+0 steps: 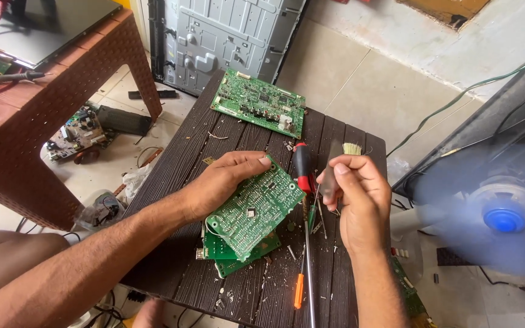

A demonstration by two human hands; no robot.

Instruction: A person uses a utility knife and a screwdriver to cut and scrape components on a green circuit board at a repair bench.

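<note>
My left hand (221, 180) grips a green circuit board (255, 209) by its upper edge and tilts it over the dark slatted table (171, 182). A second green board (232, 252) lies under it on the table. My right hand (360, 194) is closed around a small brush (343, 159) with a grey handle and pale bristles pointing up, just right of the held board. Between my hands lie a red-and-black handled screwdriver (302, 170) and a thin orange-handled screwdriver (299, 290).
A larger green circuit board (259, 103) lies at the table's far edge. A grey metal chassis (226, 36) leans behind it. A running fan (499, 209) stands at right. A brown plastic table (62, 79) stands at left, with electronic parts (80, 136) on the floor beneath.
</note>
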